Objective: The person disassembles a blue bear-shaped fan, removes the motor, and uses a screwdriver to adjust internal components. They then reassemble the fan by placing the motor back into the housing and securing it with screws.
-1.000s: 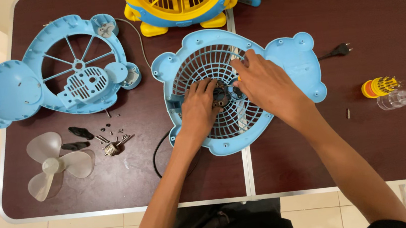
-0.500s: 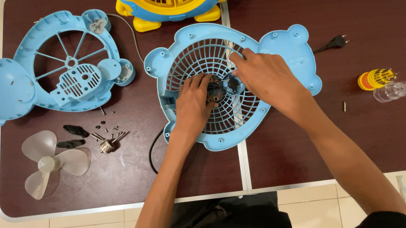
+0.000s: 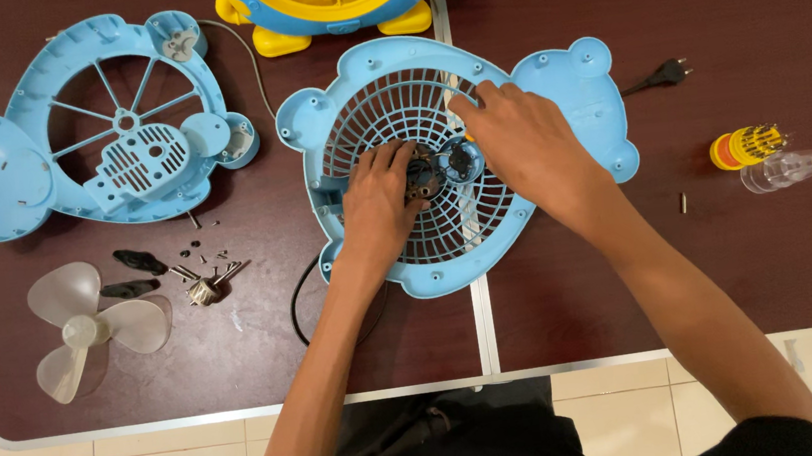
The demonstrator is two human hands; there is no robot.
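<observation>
Both hands worked at the hub of the blue fan grille [image 3: 394,109] lying mid-table: the left hand [image 3: 379,206] pinched the dark motor part [image 3: 424,178], the right hand [image 3: 523,140] pressed the rim with fingers closed on something hidden, so seating that part probably needed a steady hold.

both hands [image 3: 378,201] nearer grille hub [image 3: 440,169]

Single head-worn view, aimed straight down at a tabletop

The dark brown table [image 3: 712,266] is seen from directly above, at about arm's length, with nearly its whole top taken in and pale floor tiles shown along the left and lower edges. The wearer's body is cut off at the bottom edge, so the far side of the table lies toward the top of the frame. Only one view is provided, so no part of the scene is shared with another.
</observation>
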